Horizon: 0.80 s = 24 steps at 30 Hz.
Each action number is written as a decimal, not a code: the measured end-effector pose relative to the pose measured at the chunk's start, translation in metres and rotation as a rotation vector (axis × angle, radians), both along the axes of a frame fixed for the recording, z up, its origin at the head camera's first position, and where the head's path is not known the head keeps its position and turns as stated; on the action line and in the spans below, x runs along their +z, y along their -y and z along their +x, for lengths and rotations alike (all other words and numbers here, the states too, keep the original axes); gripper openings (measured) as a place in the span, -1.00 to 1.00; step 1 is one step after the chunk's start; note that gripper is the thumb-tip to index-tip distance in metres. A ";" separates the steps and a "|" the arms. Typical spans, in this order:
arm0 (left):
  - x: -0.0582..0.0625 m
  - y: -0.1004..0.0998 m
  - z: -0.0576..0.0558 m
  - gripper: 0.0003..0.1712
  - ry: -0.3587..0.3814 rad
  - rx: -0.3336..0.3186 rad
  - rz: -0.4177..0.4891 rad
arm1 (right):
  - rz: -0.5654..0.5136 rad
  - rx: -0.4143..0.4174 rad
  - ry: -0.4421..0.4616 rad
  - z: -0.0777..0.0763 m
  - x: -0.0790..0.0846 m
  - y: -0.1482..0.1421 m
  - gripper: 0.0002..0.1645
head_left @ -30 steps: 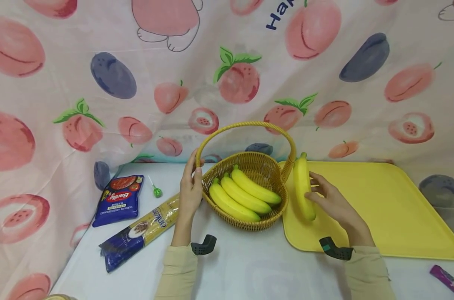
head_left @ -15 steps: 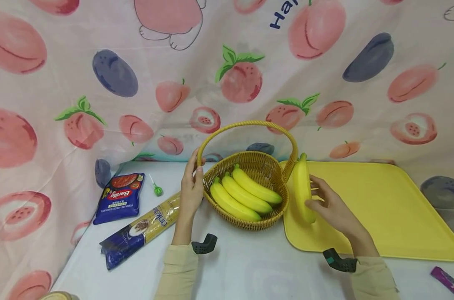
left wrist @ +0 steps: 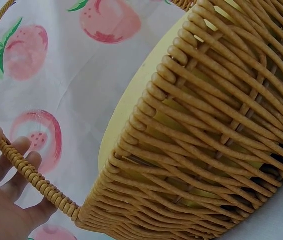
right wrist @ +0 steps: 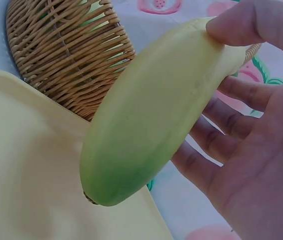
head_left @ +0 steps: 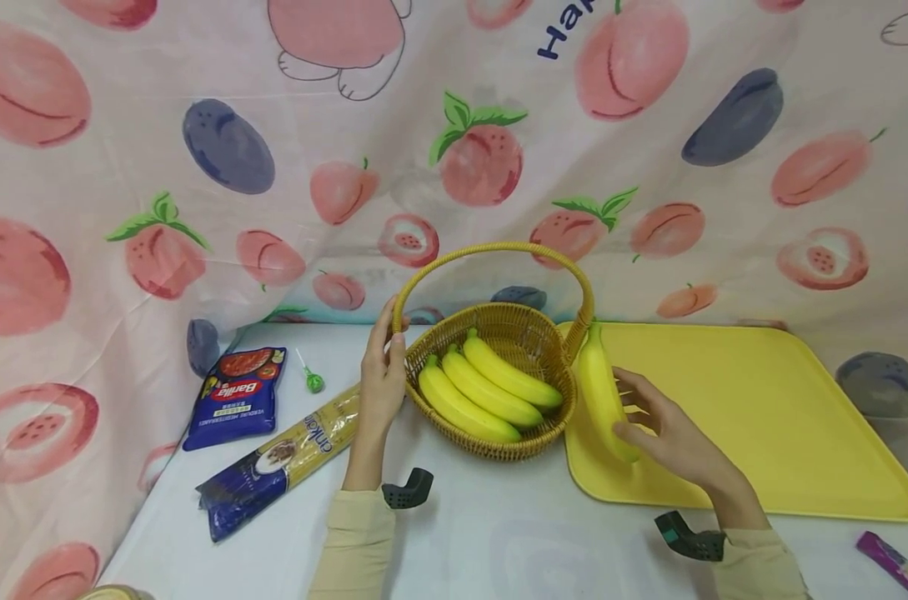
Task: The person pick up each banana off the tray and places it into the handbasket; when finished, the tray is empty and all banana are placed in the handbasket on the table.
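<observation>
A wicker basket (head_left: 491,452) with a tall arched handle (head_left: 499,247) stands mid-table and holds 3 yellow bananas (head_left: 491,389) lying side by side. My left hand (head_left: 383,382) grips the handle near its left foot; in the left wrist view the fingers and thumb lie on either side of the woven cane. Another banana (head_left: 600,392) is held in my right hand (head_left: 671,437), stem end up and slightly tilted, just right of the basket. From the right wrist view, the thumb presses one side of that banana (right wrist: 146,115) while the fingers support the other, and its greenish tip points over the tray.
To the right lies a yellow tray (head_left: 754,417), partly behind the right hand. At left are a blue Barilla pouch (head_left: 236,400), a green lollipop (head_left: 314,382) and a long pasta packet (head_left: 277,467). A purple wrapper (head_left: 895,560) lies front right.
My right hand has drawn slightly nearer to me with the banana, whose stem end now leans left towards the basket. The left hand and basket have stayed put.
</observation>
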<state>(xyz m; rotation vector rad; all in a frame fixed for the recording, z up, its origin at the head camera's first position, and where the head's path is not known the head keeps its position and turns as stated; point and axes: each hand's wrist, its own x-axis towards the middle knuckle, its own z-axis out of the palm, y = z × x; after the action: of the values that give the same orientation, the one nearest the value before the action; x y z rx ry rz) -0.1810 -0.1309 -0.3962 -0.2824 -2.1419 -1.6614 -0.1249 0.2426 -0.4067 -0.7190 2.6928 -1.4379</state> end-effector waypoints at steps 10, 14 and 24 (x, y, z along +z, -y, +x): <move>0.027 -0.005 0.019 -0.45 0.011 -0.008 -0.010 | 0.017 0.063 -0.036 0.007 0.004 0.001 -0.22; 0.015 -0.003 0.010 -0.45 -0.002 -0.003 -0.001 | 0.017 0.060 -0.093 0.000 0.011 0.009 -0.26; -0.004 0.002 -0.003 -0.45 0.003 -0.020 0.015 | 0.056 0.015 -0.017 -0.030 0.030 0.041 -0.41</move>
<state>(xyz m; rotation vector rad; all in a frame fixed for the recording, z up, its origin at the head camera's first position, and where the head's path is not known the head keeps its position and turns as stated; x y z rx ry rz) -0.1840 -0.1331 -0.4005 -0.2976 -2.1344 -1.6894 -0.1549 0.2014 -0.3770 -0.7499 2.7217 -1.3528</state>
